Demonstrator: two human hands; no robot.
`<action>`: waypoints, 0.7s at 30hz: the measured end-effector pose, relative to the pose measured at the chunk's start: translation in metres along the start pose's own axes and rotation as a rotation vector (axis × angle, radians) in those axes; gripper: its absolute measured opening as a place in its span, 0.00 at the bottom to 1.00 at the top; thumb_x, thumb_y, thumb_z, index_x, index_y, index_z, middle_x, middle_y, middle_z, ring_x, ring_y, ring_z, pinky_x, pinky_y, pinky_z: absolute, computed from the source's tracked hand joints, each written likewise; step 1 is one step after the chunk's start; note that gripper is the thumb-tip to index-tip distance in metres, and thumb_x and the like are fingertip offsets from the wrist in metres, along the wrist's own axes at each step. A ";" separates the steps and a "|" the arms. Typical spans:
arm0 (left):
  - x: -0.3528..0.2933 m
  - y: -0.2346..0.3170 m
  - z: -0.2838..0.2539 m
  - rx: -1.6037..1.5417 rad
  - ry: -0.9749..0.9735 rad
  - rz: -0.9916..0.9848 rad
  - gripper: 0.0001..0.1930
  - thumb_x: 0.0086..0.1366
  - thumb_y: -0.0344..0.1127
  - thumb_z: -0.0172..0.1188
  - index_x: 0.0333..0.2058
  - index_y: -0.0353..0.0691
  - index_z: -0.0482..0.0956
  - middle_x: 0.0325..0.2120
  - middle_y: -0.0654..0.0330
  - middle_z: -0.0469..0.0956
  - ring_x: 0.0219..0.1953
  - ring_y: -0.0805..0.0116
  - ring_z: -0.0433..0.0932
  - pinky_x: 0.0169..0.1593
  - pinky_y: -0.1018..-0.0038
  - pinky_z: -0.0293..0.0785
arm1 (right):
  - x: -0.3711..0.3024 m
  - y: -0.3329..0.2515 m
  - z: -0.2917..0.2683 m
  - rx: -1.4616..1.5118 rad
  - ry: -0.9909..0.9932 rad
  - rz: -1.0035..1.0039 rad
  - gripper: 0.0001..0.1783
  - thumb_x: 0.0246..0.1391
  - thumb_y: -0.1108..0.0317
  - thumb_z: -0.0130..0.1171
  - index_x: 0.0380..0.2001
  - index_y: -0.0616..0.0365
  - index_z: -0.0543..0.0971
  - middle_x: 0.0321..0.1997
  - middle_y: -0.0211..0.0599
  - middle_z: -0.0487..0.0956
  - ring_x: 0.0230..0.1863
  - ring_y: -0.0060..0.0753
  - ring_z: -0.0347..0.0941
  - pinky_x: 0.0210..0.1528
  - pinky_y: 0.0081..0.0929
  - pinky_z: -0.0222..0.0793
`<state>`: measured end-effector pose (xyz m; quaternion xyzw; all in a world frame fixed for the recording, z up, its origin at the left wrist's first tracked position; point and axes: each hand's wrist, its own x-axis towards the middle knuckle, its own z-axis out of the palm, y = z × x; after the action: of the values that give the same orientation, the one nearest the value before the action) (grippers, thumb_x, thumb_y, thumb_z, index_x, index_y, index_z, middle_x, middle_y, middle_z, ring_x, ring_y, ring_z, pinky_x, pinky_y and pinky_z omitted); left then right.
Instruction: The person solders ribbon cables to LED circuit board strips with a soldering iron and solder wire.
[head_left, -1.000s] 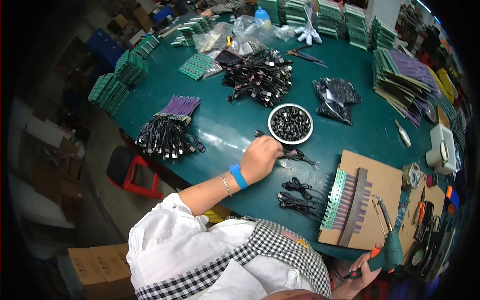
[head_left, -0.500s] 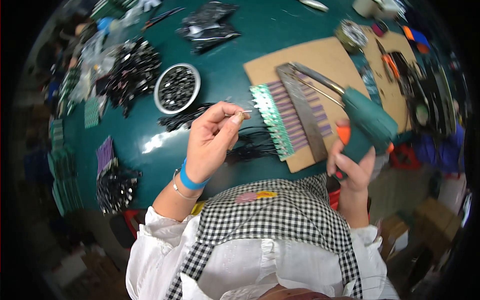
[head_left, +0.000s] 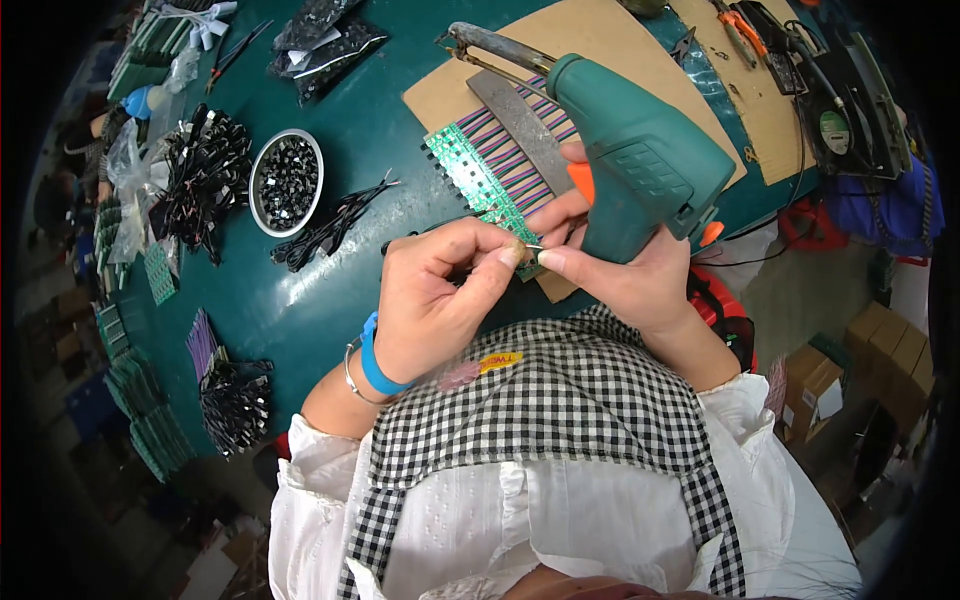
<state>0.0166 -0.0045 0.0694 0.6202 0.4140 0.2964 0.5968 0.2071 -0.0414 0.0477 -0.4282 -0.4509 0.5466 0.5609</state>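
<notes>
My left hand is closed in a pinch on a thin wire, whose short end sticks out past the fingertips. My right hand grips a green soldering gun with an orange trigger. Its thumb and a fingertip meet at the wire's end, close to the left fingertips. The gun's metal tip points away to the far left. Beyond my hands lies a green circuit board panel with rows of coloured wires. A flat metal bar rests across those wires, on a cardboard sheet.
Left of my hands are loose black cables and a metal bowl of small black parts. Bundled black cables lie farther left. Plastic bags sit at the back; pliers and a black soldering stand are at right.
My right hand has brought the soldering gun left and nearer, and its fingertips now meet the wire's end. The left hand keeps its pinch. The whole view has shifted.
</notes>
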 end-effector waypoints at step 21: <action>0.004 -0.004 -0.012 0.043 -0.163 -0.038 0.03 0.56 0.23 0.62 0.30 0.32 0.79 0.25 0.65 0.79 0.27 0.85 0.74 0.27 0.85 0.71 | -0.006 0.006 0.005 0.030 0.028 0.152 0.07 0.48 0.80 0.65 0.32 0.63 0.78 0.30 0.29 0.80 0.30 0.18 0.75 0.32 0.19 0.72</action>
<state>0.0073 0.0054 0.0660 0.6470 0.3820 0.2246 0.6204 0.2010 -0.0476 0.0423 -0.4604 -0.4009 0.5881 0.5305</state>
